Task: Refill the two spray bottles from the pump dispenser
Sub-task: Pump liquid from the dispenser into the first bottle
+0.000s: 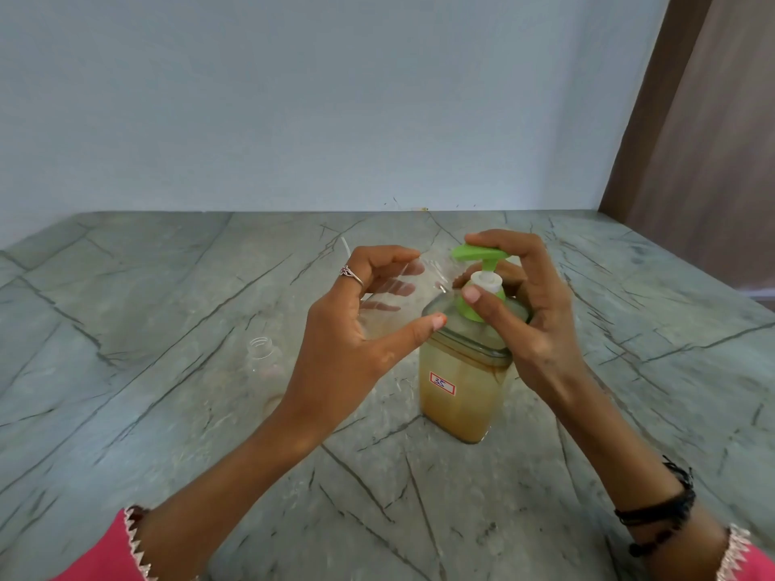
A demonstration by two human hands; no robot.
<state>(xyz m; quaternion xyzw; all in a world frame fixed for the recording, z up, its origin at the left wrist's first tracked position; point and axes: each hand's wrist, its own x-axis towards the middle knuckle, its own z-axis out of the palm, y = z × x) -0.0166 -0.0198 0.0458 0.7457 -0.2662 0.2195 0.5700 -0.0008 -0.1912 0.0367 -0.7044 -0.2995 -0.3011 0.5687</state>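
A: Which step is this?

B: Filling the first one, I'd judge. At frame centre the left hand [369,325] curls around a clear plastic spray bottle [402,287], tipped, its mouth towards the green spout of the amber-filled square pump dispenser [465,371]. The right hand [528,312] wraps the green pump head, a fingertip on top.

A: Next?

B: A press, mouth kept under the spout.

A: Unclear?

B: Whether mouth and spout meet. A second uncapped clear bottle [264,362] stands lower left, half hidden
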